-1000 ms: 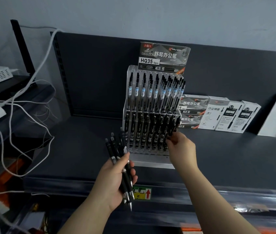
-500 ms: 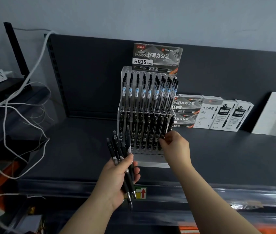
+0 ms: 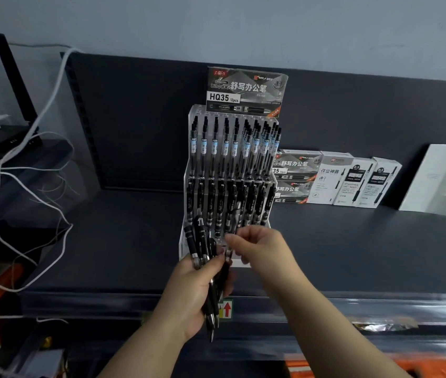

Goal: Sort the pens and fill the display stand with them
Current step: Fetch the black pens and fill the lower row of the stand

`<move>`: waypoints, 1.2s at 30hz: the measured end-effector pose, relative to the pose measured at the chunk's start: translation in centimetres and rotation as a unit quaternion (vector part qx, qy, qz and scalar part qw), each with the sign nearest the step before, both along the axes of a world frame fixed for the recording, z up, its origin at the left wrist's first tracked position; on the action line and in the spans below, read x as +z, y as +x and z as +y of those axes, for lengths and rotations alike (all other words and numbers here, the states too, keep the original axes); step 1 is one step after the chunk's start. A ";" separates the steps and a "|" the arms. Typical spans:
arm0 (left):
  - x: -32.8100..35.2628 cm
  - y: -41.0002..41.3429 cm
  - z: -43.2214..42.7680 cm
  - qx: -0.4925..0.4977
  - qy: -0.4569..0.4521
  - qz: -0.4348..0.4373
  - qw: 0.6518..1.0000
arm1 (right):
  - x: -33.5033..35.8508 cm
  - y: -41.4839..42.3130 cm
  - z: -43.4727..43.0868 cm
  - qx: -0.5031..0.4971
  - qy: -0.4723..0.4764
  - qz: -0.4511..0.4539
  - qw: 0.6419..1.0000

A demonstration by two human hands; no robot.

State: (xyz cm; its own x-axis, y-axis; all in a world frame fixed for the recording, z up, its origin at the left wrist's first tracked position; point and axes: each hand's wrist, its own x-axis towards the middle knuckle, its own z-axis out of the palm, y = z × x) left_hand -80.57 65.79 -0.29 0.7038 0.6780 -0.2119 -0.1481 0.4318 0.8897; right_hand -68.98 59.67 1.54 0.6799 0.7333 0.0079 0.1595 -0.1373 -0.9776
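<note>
Over the shelf's (image 3: pixel 352 255) front edge the left hand (image 3: pixel 189 293) grips the pen bundle (image 3: pixel 202 238) while the right hand (image 3: pixel 260 246) pinches one pen (image 3: pixel 228 253), best drawn out straight.

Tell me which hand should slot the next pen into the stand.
Right. The left hand grips the pens as a bundle, so it is occupied. The right hand pinches one at the bundle's top with its fingers, just in front of the display stand.
</note>
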 end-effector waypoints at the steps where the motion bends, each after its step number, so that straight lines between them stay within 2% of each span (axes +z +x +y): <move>1: -0.1 0.1 0.1 0.008 -0.013 0.001 1.000 | 0.3 0.5 -0.2 -0.007 0.010 0.004 1.000; 4: -0.3 0.3 0.4 0.035 -0.042 0.008 0.998 | 1.5 2.4 -0.6 -0.072 0.063 -0.016 0.995; 8: -0.2 0.5 0.5 0.057 -0.048 0.021 0.997 | 2.4 5.2 -0.9 -0.191 0.079 -0.143 0.968; 11: -0.1 0.8 0.5 0.064 -0.042 0.022 0.997 | 2.4 6.0 -0.9 -0.216 0.062 -0.214 0.951; 18: 0.2 1.7 0.2 0.090 -0.036 0.009 0.995 | 0.1 7.1 -0.6 -0.155 -0.007 -0.277 0.948; 26: 0.2 3.4 -0.7 0.122 -0.024 -0.007 0.992 | -1.8 8.2 -0.7 -0.107 -0.066 -0.280 0.952; 31: 0.2 4.3 -1.4 0.144 -0.020 -0.013 0.989 | -2.7 8.7 -0.9 -0.075 -0.062 -0.262 0.960; 36: 0.1 4.8 -1.7 0.168 -0.019 -0.009 0.986 | -2.8 9.1 -0.6 -0.042 -0.079 -0.296 0.951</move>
State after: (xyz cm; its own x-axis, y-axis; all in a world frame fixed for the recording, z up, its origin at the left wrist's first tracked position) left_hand -75.81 64.07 -0.17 0.4449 0.8651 -0.2316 -0.3040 0.3891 0.8696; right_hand -59.84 59.06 -1.26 0.6471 0.7003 0.3013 0.6574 -0.3124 -0.6858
